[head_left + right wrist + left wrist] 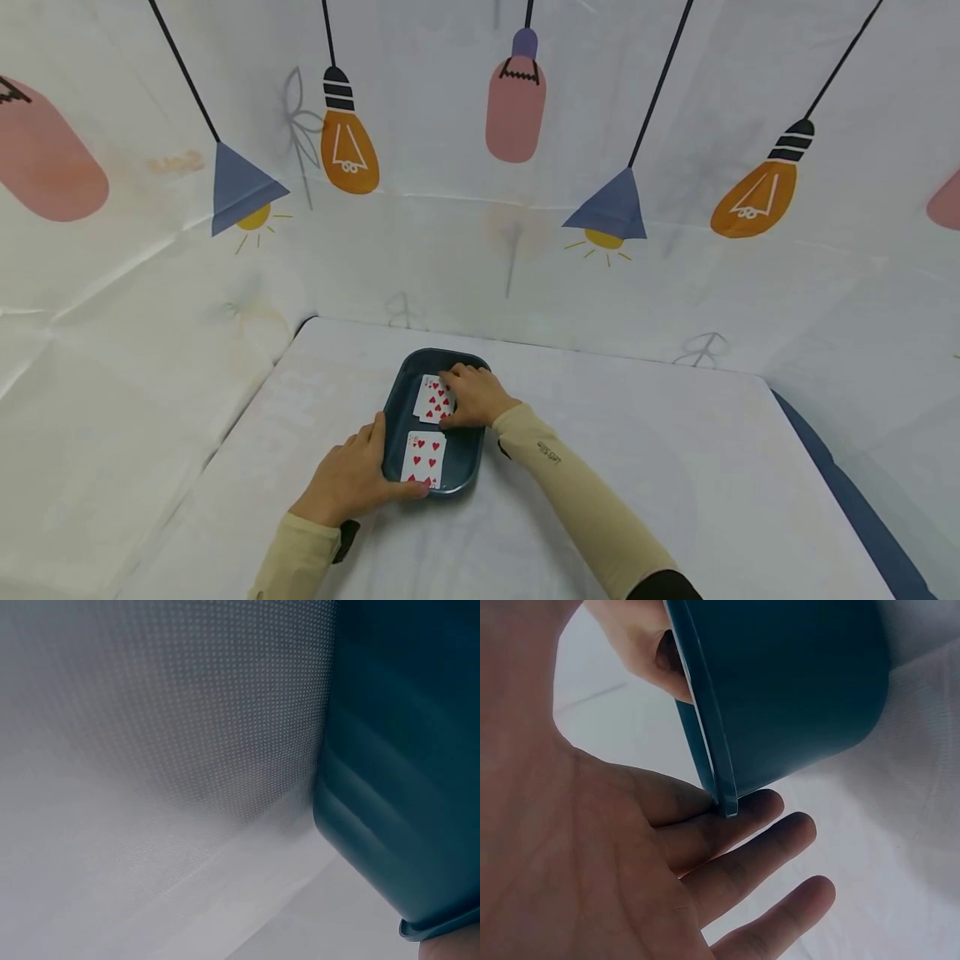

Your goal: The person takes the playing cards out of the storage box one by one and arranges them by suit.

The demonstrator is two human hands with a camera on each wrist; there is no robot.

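Note:
A dark teal tray [474,467] with raised sides stands on the table. Two groups of white playing cards with several red hearts lie inside, the far cards [432,402] and the near cards [422,457]. My left hand [354,477] grips the tray's near left corner, thumb along the near rim and index finger at the left rim. In the left wrist view the other fingers of that hand [735,874] stretch out below the rim. Reaching over the right rim, my right hand [477,396] pinches the far cards at their edges, fingertips on top and thumb lower down.
White cloth covers the table [637,467], with its back edge meeting a pale curtain [450,250] printed with lamps and bulbs. Dark blue material [847,492] shows past the right edge. Both forearms wear beige sleeves [577,483].

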